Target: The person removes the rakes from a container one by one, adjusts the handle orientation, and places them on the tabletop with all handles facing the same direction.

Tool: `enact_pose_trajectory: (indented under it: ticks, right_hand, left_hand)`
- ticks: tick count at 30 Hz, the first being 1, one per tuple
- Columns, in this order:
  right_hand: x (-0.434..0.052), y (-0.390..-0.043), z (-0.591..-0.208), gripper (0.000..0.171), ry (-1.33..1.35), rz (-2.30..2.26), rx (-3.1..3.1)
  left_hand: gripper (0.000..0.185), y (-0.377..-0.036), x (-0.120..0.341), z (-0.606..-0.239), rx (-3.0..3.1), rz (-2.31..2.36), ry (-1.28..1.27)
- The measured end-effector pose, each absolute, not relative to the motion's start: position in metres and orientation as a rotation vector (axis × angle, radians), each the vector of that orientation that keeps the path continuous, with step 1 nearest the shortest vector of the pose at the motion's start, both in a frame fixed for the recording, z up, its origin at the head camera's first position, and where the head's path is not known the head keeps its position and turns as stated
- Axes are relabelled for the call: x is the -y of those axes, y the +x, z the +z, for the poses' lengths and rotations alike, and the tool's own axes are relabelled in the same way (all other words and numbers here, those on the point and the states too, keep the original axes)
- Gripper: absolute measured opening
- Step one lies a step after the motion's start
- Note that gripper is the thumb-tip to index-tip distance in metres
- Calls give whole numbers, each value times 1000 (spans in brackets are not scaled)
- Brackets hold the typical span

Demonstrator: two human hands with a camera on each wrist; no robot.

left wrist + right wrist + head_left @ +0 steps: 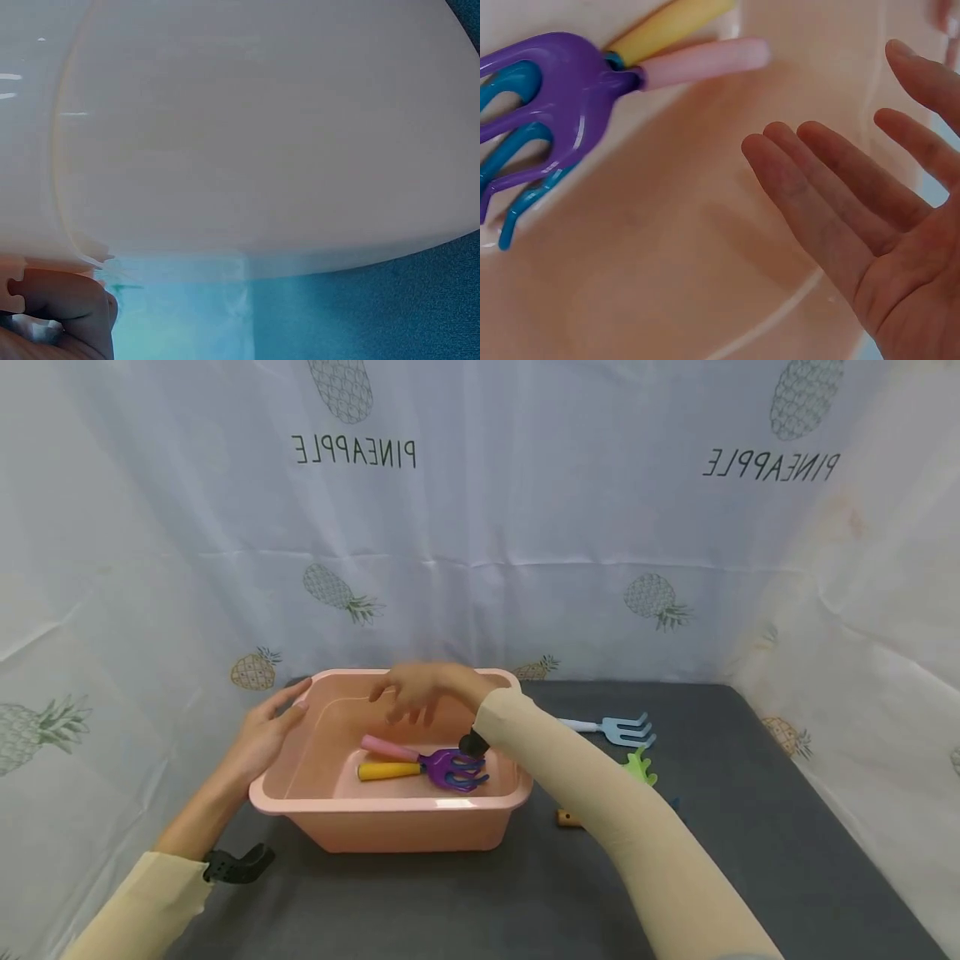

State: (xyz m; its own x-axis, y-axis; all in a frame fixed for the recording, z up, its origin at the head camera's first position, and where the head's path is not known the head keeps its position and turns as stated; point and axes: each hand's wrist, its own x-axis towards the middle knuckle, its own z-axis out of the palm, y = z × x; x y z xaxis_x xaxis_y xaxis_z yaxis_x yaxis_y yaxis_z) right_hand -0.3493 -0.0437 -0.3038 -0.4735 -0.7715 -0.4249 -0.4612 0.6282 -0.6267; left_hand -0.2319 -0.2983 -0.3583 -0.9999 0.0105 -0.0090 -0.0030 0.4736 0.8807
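I am hovering my right hand (423,692) over the pink basin (390,827), palm down with the fingers spread and relaxed, holding nothing. Just beneath and a little nearer to me than that hand, two toy rakes are already lying on the basin floor: a purple rake (420,757) with a pink handle and a teal rake (408,771) with a yellow handle, their heads overlapping. I judge that part of the gathering is done.

Off to the outer side of my right forearm, on the dark mat (750,827), a pale blue fork (618,727) is lying, with a green tool (639,768) and a brown handle (567,818) nearer to me; those appear to be what is left to bring in.

I am resting my left hand (266,731) against the basin's far left corner, fingers nearly straight along the rim, steadying rather than clasping it.
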Motion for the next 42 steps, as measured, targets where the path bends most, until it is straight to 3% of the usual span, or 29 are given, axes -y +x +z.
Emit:
enact_pose_trajectory:
  ticks: [18, 30, 32, 39, 40, 42]
  right_hand:
    - [55, -346, -354, 46, -850, -689, -2007]
    - [62, -351, -377, 78, -890, -587, -2078]
    - [65, -353, -383, 72, -955, -573, -2101]
    - [72, -355, -398, 21, -1140, -518, -2169]
    - [72, -355, -398, 18, -1169, -471, -2203]
    - [71, -352, -395, 31, -1191, -389, -2272]
  left_hand:
    - [61, -233, 298, -360, -2729, 1571, -17]
    - [63, -233, 297, -361, -2700, 1610, -26]
    - [63, -232, 297, -361, -2702, 1605, -20]
    - [62, -231, 296, -360, -2692, 1619, 2]
    - [62, -232, 296, -360, -2692, 1618, 3]
    - [62, -233, 297, -360, -2695, 1615, 1]
